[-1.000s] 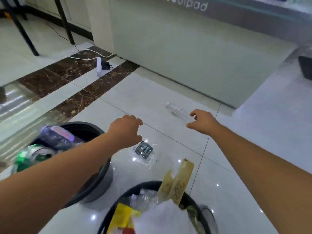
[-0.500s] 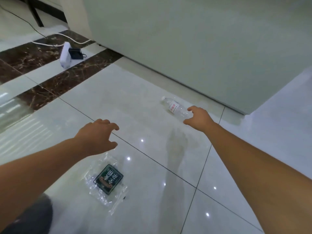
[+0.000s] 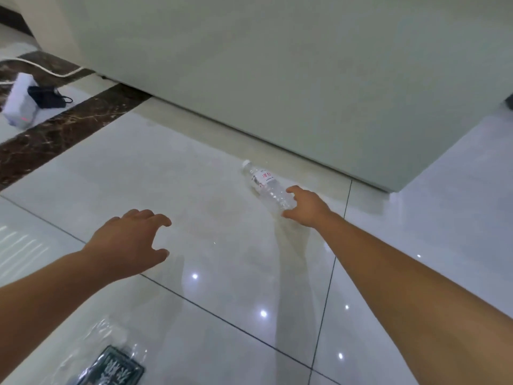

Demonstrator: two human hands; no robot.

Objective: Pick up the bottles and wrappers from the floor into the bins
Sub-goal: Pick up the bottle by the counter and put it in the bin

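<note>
While the right hand (image 3: pixel 305 208) reaches the base end of a clear plastic bottle (image 3: pixel 265 183) lying on its side on the floor, its thumb and fingers are spread to either side of the bottle, not visibly clamped. A good pickup likely means closing round the ribbed body, firmly enough that the light, round bottle cannot roll toward the pale counter front (image 3: pixel 277 65) just behind it. The left hand (image 3: pixel 130 240) hovers empty, fingers loosely spread, above glossy white floor tiles (image 3: pixel 444 218) that mirror small lights. A clear wrapper (image 3: pixel 111 365) with a dark green label lies at the bottom edge. Far left are a dark marble band (image 3: pixel 69 126), a white power strip (image 3: pixel 19 107) and a black plug (image 3: pixel 45 97). No bin is in view.
</note>
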